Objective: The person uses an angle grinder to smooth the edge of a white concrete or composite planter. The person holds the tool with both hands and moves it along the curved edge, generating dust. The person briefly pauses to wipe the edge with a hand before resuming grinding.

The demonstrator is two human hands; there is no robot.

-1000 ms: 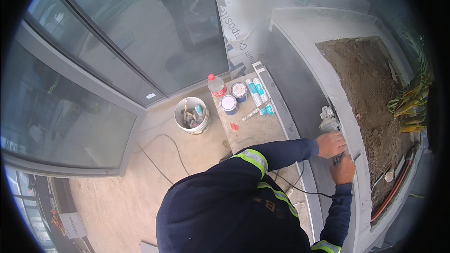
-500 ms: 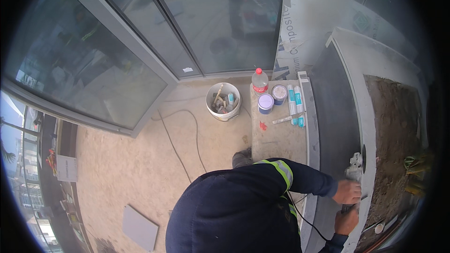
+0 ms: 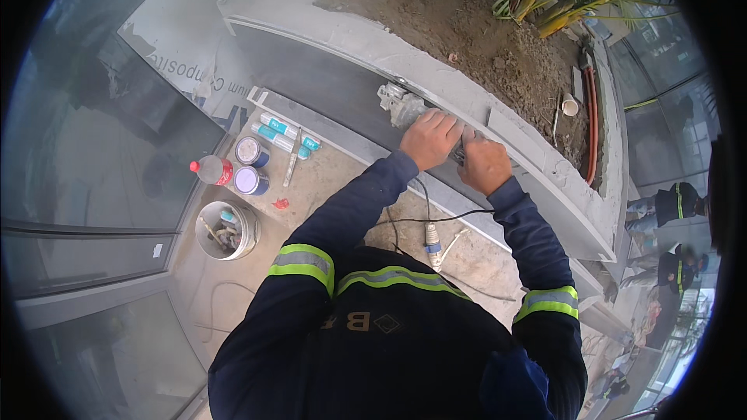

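While my left hand (image 3: pixel 433 140) grips a dusty grey power tool (image 3: pixel 401 107) and my right hand (image 3: pixel 487 165) clasps its rear, its long axis lies along the planter's dark wall (image 3: pixel 311 70), head forward-left, nearer my left hand.

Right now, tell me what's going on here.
Someone holds a dusty power tool, apparently an angle grinder, at the outer edge of the planter, left grip nearer its head, right grip behind. To the left, two round cans and a red-capped bottle stand on a slab, with a white bucket beside it.
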